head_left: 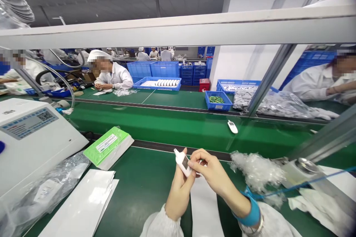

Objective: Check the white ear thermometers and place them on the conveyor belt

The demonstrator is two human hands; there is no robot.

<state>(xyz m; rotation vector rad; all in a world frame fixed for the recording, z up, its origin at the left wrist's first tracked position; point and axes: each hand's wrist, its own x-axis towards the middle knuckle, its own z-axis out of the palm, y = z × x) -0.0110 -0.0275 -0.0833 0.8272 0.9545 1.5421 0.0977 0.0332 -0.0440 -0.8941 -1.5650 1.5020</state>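
Note:
A small white handheld device (180, 159) with a narrow nozzle-like tip and a dark screen is gripped in my left hand (179, 192), its tip pointing up and to the left. My right hand (213, 174), a blue band round its wrist, has thumb and fingers pinched together at the right edge of the screen. What sits between those fingertips is too small to make out. Below both hands, a long white sheet (205, 207) lies on the green worktop (139, 196).
Left are a green-topped pad (108, 144), white sheets (80, 202) and a white machine (33, 140). Crumpled clear plastic (256, 172) lies right. Another white device (232, 127) rests on the green belt (167, 126) beyond. Across it stand blue trays (218, 106); co-workers (114, 74) sit there.

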